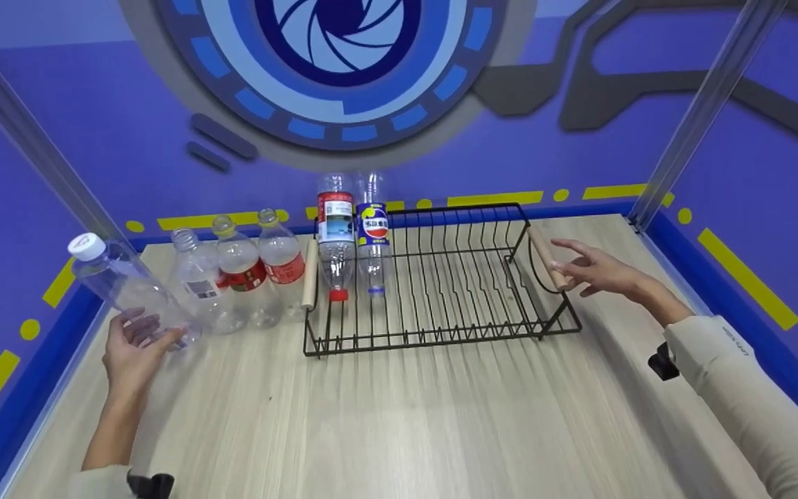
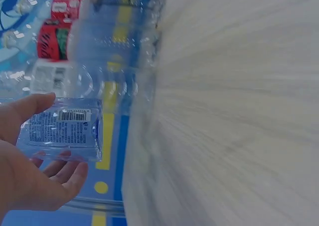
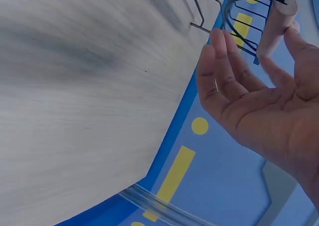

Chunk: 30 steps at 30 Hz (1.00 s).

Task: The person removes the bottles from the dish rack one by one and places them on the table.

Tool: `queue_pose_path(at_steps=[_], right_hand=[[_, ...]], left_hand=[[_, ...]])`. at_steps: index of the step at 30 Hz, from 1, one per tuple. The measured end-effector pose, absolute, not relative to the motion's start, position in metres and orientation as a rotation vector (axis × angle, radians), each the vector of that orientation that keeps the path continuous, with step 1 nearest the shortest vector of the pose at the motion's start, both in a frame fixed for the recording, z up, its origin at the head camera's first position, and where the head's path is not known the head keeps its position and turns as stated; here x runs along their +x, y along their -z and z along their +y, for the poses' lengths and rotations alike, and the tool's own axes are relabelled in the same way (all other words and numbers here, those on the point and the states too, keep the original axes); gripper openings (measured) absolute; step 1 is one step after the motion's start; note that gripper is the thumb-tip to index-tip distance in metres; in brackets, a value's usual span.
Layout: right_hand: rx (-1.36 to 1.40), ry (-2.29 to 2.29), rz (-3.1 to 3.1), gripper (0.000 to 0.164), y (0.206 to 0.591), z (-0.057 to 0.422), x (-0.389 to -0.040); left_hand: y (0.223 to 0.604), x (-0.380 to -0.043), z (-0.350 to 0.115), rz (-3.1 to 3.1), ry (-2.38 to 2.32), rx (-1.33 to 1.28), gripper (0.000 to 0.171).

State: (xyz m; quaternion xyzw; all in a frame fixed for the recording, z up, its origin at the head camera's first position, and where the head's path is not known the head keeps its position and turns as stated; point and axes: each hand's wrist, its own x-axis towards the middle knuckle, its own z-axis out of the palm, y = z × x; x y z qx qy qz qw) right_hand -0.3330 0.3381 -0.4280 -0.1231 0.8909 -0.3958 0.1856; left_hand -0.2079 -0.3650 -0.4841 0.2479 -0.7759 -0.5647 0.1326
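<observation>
My left hand [image 1: 137, 346] grips a clear, square-sided plastic bottle [image 1: 137, 284] with a white cap near its lower end. The bottle leans to the left; in the left wrist view its barcode label [image 2: 57, 127] shows between thumb and fingers. At the right, my right hand [image 1: 603, 269] touches the wooden handle [image 1: 548, 258] of a black wire rack [image 1: 440, 341] with loosely extended fingers. Two bottles lie tilted, caps down, in the rack's left part: one with a red cap [image 1: 336, 249] and one with a blue Pepsi label [image 1: 373, 235].
Left of the rack stand three uncapped clear bottles: one with a white label [image 1: 201, 289], and two red-labelled bottles [image 1: 243, 277], [image 1: 283, 270]. A second wooden handle [image 1: 310, 274] is at the rack's left end. Blue-purple panels [image 1: 440, 159] border the wooden table [image 1: 406, 430].
</observation>
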Motion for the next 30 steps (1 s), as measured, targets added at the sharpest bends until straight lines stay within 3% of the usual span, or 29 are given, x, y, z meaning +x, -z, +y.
queue_pose_path(at_steps=[6,15,25,30], right_hand=[[-0.338,1.157,2.505,0.068,0.426,0.337,-0.331],[-0.325,1.198,2.471,0.067,0.433,0.327,-0.329],[-0.298,1.257,2.438,0.064,0.435,0.33,-0.326],[-0.304,1.24,2.48,0.062,0.432,0.333,-0.324]], left_hand=[[0.501,-0.23,-0.375,-2.282,1.582,0.819,0.08],[0.52,-0.24,-0.389,-2.364,1.484,0.75,0.079],[0.523,-0.252,-0.385,-2.499,1.466,0.688,0.082],[0.519,-0.255,-0.378,-2.53,1.476,0.695,0.091]])
